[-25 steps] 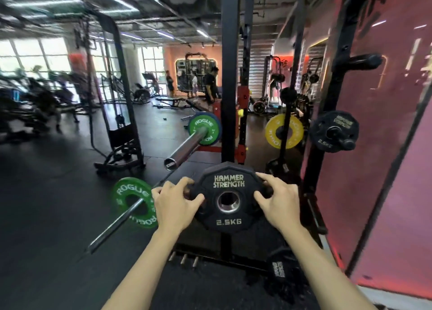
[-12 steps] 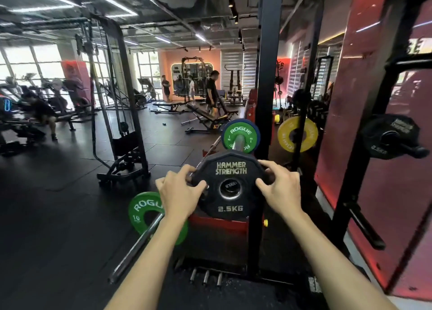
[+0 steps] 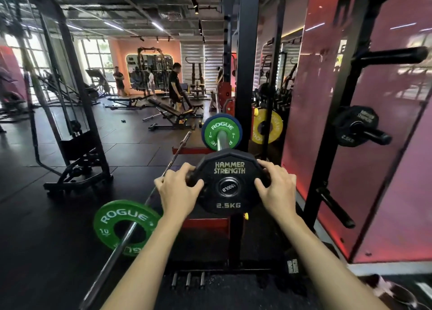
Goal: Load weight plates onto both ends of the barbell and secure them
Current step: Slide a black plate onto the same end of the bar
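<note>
A black 2.5 kg Hammer Strength plate (image 3: 228,169) stands upright in front of me, its centre hole filled by the end cap of the barbell sleeve (image 3: 221,139). My left hand (image 3: 178,190) grips its left rim and my right hand (image 3: 277,189) grips its right rim. Further along the sleeve sit a green Rogue plate (image 3: 211,132) and a blue plate (image 3: 236,125) behind it. A second barbell (image 3: 121,242) lies low on the left with a green Rogue plate (image 3: 109,225) on it.
A black rack upright (image 3: 243,75) rises just behind the barbell. On the right a storage post (image 3: 332,134) carries a black 2.5 kg plate (image 3: 350,125) on a peg. A yellow plate (image 3: 274,125) hangs behind. Benches and people stand far back.
I have moved closer and the plate's hole has come onto the end of the barbell sleeve; a second ago it was held free below the bar.
</note>
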`<state>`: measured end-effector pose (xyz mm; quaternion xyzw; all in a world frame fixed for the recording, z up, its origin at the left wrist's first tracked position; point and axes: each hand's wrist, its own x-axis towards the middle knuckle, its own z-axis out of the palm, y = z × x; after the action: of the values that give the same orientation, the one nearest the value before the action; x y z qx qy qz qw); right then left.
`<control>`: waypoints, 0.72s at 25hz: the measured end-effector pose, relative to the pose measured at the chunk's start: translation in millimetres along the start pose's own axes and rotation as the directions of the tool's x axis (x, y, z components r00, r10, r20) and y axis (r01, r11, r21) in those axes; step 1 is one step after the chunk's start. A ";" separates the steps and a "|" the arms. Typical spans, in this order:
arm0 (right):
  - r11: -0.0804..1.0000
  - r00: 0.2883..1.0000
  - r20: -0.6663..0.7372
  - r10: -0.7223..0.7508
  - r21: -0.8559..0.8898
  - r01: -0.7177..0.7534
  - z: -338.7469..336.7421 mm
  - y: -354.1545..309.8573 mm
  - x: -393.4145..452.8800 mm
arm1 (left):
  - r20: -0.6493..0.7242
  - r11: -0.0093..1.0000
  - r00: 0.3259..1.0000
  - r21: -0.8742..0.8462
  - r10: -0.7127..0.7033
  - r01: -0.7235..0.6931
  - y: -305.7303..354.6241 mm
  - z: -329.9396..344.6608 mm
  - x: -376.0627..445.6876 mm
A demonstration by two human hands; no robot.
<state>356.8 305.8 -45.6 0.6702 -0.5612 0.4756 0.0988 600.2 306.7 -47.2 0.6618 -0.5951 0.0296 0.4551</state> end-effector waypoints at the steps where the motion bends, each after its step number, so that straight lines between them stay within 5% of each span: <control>1: 1.000 1.000 0.014 0.015 -0.026 -0.015 2.4 -1.6 5.0 | 0.010 1.000 1.000 -0.020 -0.008 0.009 0.8 3.3 4.3; 9: 0.999 0.995 0.099 0.031 -0.045 -0.027 8.4 1.1 18.5 | -0.005 0.987 0.998 -0.144 0.066 -0.066 -7.4 12.7 3.4; 18: 0.999 0.999 0.039 0.018 -0.035 -0.016 21.0 5.1 27.7 | -0.031 0.991 0.993 -0.071 0.112 -0.114 -11.2 29.0 24.1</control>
<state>361.3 271.8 -38.1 0.6729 -0.5767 0.4534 0.0952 601.8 268.5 -56.5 0.6096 -0.6259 0.0427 0.4846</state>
